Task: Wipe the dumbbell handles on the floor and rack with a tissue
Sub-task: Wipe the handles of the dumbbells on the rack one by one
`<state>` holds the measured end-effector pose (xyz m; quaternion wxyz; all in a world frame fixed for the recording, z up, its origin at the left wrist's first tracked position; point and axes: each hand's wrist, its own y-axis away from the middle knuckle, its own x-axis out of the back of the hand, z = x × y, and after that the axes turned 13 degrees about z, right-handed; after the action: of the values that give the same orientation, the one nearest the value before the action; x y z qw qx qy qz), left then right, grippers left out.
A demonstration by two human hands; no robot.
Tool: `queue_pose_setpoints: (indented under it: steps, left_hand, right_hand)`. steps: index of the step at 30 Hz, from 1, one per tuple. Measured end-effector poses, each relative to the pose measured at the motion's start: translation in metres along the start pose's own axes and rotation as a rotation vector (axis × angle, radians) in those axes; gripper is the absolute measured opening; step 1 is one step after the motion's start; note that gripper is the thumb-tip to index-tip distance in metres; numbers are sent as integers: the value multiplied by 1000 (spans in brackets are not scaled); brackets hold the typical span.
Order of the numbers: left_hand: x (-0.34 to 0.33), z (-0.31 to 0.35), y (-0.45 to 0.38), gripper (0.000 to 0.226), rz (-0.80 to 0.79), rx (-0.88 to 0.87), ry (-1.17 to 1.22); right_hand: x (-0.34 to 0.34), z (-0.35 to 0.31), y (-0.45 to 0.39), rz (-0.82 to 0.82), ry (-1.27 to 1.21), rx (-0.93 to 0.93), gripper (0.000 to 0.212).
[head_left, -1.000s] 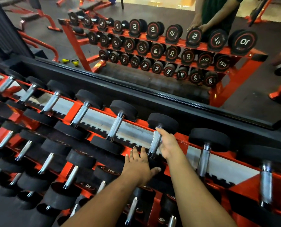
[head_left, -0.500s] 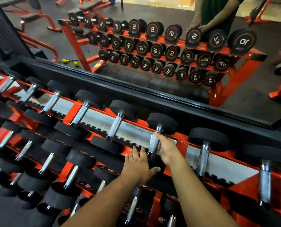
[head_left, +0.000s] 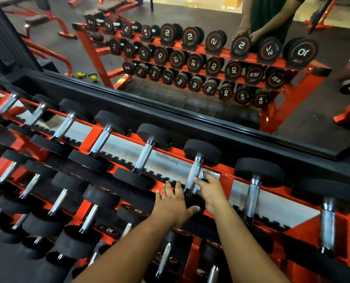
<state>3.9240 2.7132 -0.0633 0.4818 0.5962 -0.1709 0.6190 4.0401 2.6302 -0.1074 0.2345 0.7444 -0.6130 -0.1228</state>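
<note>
A red rack (head_left: 305, 231) holds rows of black dumbbells with chrome handles. My right hand (head_left: 213, 193) grips a white tissue (head_left: 199, 177) wrapped against the lower part of one top-row dumbbell's handle (head_left: 193, 172). My left hand (head_left: 173, 203) lies flat with straight fingers on that dumbbell's near black head, just left of the handle. Most of the tissue is hidden under my right fingers.
More dumbbells sit on either side, one to the left (head_left: 143, 156) and one to the right (head_left: 252, 193). A big wall mirror (head_left: 190, 94) behind the rack reflects the rack, a person's arms and red benches. A black ledge (head_left: 231, 131) runs along the mirror's base.
My right hand has slid down the chrome handle from near the far head toward the near end, and the tissue now shows. My left hand has stayed in place.
</note>
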Motion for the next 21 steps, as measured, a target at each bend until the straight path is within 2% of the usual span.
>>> queue_pose_setpoints:
  steps: [7, 11, 13, 15, 17, 19, 21]
  left_hand:
    - [0, 1, 1, 110, 13, 0, -2]
    - [0, 1, 2, 111, 15, 3, 7]
    - [1, 0, 2, 110, 15, 2, 7]
    - [0, 0, 1, 110, 13, -1, 16]
    - [-1, -1, 1, 110, 11, 0, 20]
    - [-2, -1, 0, 110, 14, 5, 20]
    - [-2, -1, 0, 111, 17, 5, 21]
  right_hand:
    - [1, 0, 4, 87, 277, 409, 26]
    - [13, -2, 8, 105, 331, 452, 38]
    - [19, -10, 14, 143, 426, 624, 39]
    - [20, -23, 15, 153, 530, 930, 41]
    - [17, -35, 8, 0, 749, 1133, 47]
    - [15, -39, 1, -195, 1155, 1258, 56]
    - [18, -33, -7, -298, 1467, 1387, 62]
